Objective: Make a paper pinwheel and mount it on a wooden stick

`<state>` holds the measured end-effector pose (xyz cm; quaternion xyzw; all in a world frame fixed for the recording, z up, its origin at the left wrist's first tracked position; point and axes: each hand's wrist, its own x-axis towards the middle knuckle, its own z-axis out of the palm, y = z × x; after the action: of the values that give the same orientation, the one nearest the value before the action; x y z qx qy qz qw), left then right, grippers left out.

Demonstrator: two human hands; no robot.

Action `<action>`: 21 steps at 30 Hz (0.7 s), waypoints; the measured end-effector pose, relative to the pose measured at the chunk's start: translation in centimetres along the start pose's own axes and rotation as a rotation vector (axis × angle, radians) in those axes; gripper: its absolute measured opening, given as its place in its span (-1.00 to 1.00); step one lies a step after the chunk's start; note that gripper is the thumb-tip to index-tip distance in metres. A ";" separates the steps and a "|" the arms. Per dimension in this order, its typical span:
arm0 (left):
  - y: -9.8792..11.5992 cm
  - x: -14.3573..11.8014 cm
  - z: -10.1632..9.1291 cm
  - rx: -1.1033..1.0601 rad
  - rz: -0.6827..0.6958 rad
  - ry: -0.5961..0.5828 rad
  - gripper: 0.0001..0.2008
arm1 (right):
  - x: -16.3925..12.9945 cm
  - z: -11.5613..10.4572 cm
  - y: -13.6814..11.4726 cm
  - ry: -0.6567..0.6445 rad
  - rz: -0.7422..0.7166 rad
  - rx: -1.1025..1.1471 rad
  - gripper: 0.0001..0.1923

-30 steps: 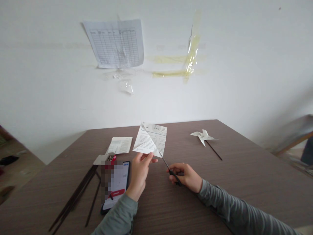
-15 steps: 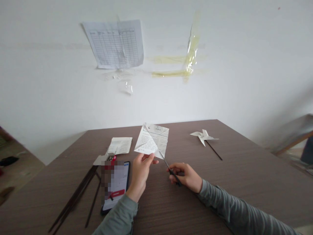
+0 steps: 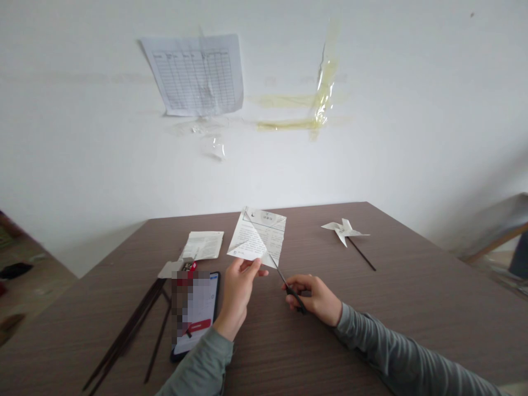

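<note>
Between the thumb and fingers of my left hand (image 3: pixel 239 291) is the lower edge of a printed sheet of paper (image 3: pixel 256 234), raised above the table, with diagonal creases and a ragged right edge. My right hand (image 3: pixel 315 300) grips the dark handles of a pair of scissors (image 3: pixel 282 275). The scissor blades point up and left and meet the paper near its bottom right corner, just right of my left fingertips. To the right, a white paper pinwheel (image 3: pixel 344 230) on a dark stick (image 3: pixel 362 254) lies on the table.
A phone (image 3: pixel 200 313) lies left of my left forearm on the brown table (image 3: pixel 280 357). Beside it are several dark sticks (image 3: pixel 124 335) and a small open box (image 3: pixel 173 268). Behind them sits a stack of printed paper (image 3: pixel 204 244). The wall (image 3: pixel 268 170) borders the table's back edge.
</note>
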<state>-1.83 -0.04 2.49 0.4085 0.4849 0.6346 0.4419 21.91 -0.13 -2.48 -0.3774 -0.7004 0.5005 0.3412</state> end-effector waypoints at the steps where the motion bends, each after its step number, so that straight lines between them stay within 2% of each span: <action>1: 0.0 0.0 0.0 -0.001 -0.001 -0.001 -0.56 | 0.0 0.0 0.0 0.004 -0.002 -0.003 -0.45; 10: -0.1 0.1 -0.1 0.003 0.000 -0.003 -0.56 | -0.1 0.0 -0.1 0.004 0.001 0.006 -0.47; 21: -0.2 -0.2 -0.1 0.028 0.003 -0.022 -0.55 | 0.0 0.0 -0.2 0.001 0.011 0.037 -0.28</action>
<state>-1.89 -0.22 2.29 0.4224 0.4882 0.6238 0.4406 21.85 -0.24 -2.26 -0.3752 -0.6887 0.5152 0.3456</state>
